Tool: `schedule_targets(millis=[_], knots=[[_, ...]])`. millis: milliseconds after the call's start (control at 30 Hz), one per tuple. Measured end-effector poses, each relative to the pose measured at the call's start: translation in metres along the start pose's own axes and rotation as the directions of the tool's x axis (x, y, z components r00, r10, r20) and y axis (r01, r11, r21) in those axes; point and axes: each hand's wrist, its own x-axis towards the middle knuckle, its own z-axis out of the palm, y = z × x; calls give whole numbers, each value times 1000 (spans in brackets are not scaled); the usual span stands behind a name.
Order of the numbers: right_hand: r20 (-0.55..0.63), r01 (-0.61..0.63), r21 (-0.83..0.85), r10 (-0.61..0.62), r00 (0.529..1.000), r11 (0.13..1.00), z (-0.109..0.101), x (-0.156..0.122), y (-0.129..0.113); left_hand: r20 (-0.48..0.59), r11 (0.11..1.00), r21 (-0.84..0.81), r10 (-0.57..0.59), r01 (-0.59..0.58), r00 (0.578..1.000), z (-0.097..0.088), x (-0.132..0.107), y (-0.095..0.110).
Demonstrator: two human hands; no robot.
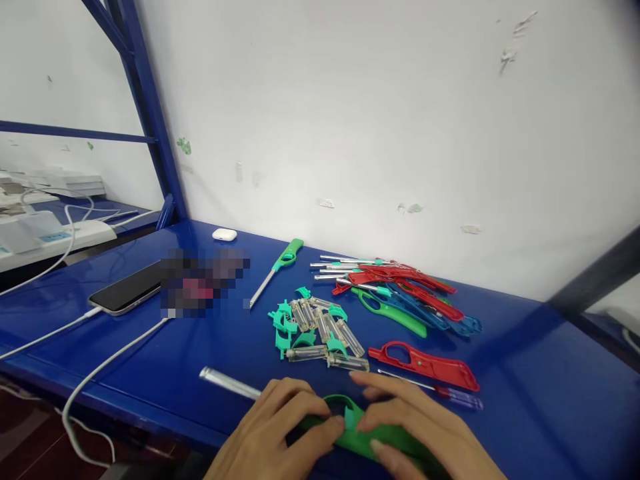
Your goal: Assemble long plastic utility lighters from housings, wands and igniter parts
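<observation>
One green lighter (354, 440) between fingers (306, 404).

Green lighter (356, 441): partly hidden by left hand (283, 423) and right hand (420, 417); both wrists cut by bottom edge. Phone (131, 287): far end is lost in pixelation.
</observation>
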Motion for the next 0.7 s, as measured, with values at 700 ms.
schedule_targets(millis=[700], knots=[[125,18,-400,35,991,916,5,53,10,38,997,37,59,-60,998,11,-13,-11]])
